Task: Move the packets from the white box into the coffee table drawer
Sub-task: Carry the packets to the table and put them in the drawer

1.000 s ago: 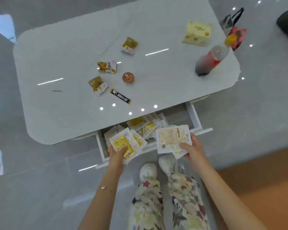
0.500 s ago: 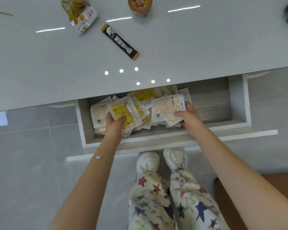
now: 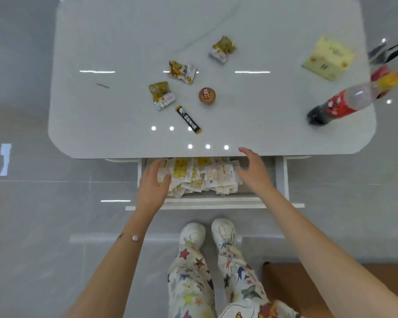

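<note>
The coffee table drawer [image 3: 207,199] is pulled open under the table's near edge. A heap of white and yellow packets [image 3: 200,177] fills its left and middle part. My left hand [image 3: 153,184] lies at the left end of the heap with fingers straight, touching the packets. My right hand [image 3: 254,171] hovers just right of the heap, fingers spread and holding nothing. No white box shows in this view.
On the white coffee table [image 3: 101,122] lie three snack packets [image 3: 162,95], a black stick sachet [image 3: 189,119], a small round brown item [image 3: 207,95], a yellow packet [image 3: 327,59] and a tilted red-labelled bottle [image 3: 340,104]. My feet [image 3: 207,232] stand below the drawer front.
Both hands have let go of the packets they held; those packets now lie in the drawer. My right hand has drawn off to the right and opened.
</note>
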The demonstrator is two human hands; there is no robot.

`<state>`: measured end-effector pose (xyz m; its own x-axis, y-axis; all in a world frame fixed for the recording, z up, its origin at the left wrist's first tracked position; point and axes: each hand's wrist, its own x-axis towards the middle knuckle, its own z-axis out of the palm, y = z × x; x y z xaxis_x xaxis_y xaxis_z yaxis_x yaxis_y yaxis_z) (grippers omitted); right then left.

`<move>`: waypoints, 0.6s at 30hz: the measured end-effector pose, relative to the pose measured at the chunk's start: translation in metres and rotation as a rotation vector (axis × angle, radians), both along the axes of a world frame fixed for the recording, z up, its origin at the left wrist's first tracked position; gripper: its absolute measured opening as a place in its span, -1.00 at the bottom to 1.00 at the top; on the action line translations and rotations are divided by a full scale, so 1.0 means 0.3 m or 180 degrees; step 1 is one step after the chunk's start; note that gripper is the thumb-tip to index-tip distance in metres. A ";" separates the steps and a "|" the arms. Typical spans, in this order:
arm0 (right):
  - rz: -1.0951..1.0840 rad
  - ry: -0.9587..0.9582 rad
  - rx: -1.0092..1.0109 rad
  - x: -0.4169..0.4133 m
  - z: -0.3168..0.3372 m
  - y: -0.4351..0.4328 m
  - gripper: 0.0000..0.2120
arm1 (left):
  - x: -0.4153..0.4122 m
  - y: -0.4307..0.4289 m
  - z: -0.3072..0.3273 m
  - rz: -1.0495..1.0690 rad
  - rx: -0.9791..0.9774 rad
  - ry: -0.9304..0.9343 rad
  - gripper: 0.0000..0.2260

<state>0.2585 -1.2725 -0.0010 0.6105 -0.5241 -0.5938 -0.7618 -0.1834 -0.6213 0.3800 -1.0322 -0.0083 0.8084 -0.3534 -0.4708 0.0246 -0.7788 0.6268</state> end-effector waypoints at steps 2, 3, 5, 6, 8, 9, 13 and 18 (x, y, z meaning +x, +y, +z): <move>0.0213 -0.0121 -0.0075 0.040 0.213 -0.003 -0.44 | 0.036 0.040 0.198 -0.0357 0.0274 -0.0332 -0.54; 0.0355 -0.0172 -0.0148 0.059 0.312 -0.002 -0.45 | 0.051 0.062 0.297 -0.0430 0.0454 -0.0498 -0.53; 0.0752 -0.0247 -0.0384 0.098 0.500 0.004 -0.44 | 0.077 0.115 0.478 -0.0383 0.0746 -0.0765 -0.50; 0.0973 -0.0280 -0.0551 0.115 0.583 0.011 -0.43 | 0.082 0.144 0.559 -0.0310 0.0814 -0.0846 -0.49; 0.1426 -0.0334 -0.0939 0.146 0.731 0.037 -0.40 | 0.081 0.201 0.698 -0.0249 0.0907 -0.0989 -0.43; 0.1645 -0.0375 -0.1130 0.162 0.796 0.057 -0.40 | 0.077 0.231 0.758 -0.0260 0.0970 -0.1031 -0.42; 0.2479 -0.0532 -0.1625 0.234 0.982 0.188 -0.38 | 0.037 0.381 0.962 0.0255 0.0993 -0.1083 -0.44; 0.3423 -0.0787 -0.2036 0.323 1.109 0.459 -0.35 | -0.080 0.654 1.104 0.0815 0.1295 -0.1268 -0.22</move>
<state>0.3555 -1.1349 0.3317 0.9613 0.1517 -0.2298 0.0790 -0.9514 -0.2976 0.3560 -0.8362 0.3230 0.9849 0.0191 -0.1719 0.0676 -0.9575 0.2806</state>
